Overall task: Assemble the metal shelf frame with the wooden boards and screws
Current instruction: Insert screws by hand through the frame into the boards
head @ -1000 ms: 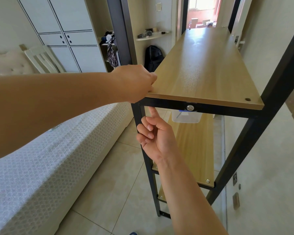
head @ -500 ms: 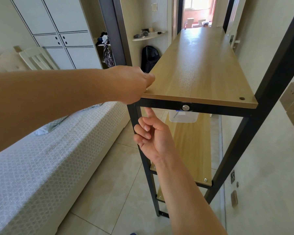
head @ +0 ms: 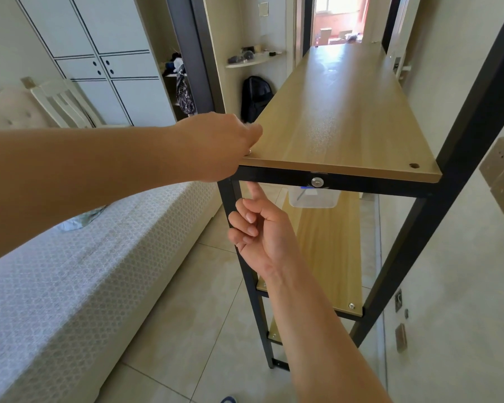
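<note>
Left hand [head: 221, 146] at frame centre, fingers curled pinching small silver screw [head: 247, 153] at near-left corner of long light wooden board [head: 341, 112]. Right hand [head: 262, 228] directly below, index fingertip up against black metal crossbar [head: 277, 174], other fingers curled. Opposite corner hole [head: 414, 165] empty, lower right.

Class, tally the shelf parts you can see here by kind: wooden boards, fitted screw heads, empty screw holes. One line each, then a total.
Wooden boards: 3 (top board, middle board, lowest board)
Fitted screw heads: 5 ()
Empty screw holes: 1
Total: 9
</note>
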